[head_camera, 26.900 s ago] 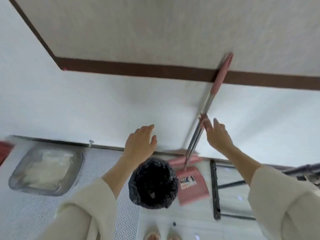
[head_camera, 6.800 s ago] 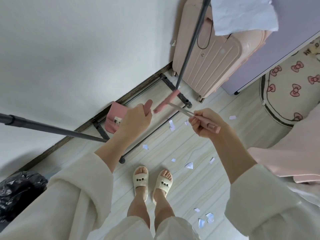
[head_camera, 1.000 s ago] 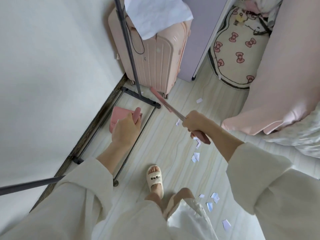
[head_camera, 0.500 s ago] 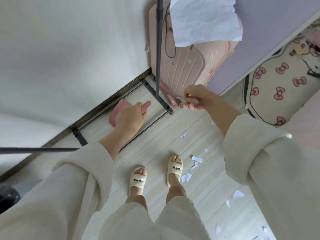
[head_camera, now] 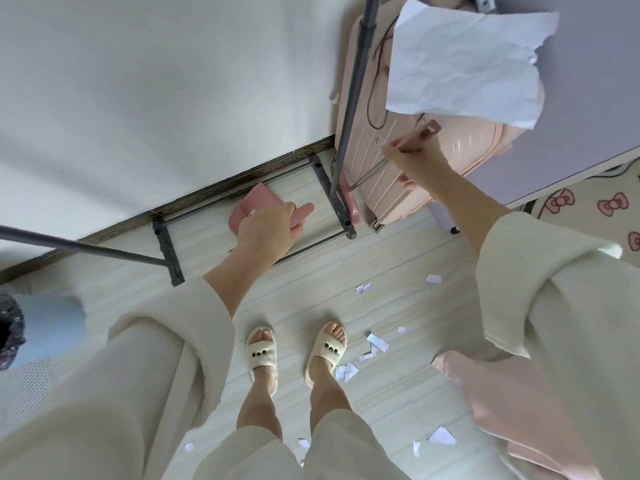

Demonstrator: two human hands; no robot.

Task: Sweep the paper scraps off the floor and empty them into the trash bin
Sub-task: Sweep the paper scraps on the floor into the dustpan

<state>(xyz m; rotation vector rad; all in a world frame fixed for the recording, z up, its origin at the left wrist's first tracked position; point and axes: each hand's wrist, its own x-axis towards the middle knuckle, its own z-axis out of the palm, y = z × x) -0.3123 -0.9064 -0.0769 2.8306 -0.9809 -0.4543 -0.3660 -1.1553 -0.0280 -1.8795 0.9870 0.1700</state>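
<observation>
White torn paper scraps (head_camera: 375, 344) lie on the pale floor at lower centre, right of your slippers. Higher, your left hand (head_camera: 268, 230) grips the pink plastic dustpan's (head_camera: 254, 211) handle. Beyond, upper right, your right hand (head_camera: 414, 161) clasps the pink-handled broom (head_camera: 412, 138).

I count one dustpan (head_camera: 254, 208), one broom (head_camera: 349, 197), one suitcase (head_camera: 408, 174), my two slippers (head_camera: 261, 351), and roughly a dozen paper scraps (head_camera: 377, 342) on the floor (head_camera: 398, 271).

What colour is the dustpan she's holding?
Pink, seen in the head view: the dustpan held by the left hand.
</observation>
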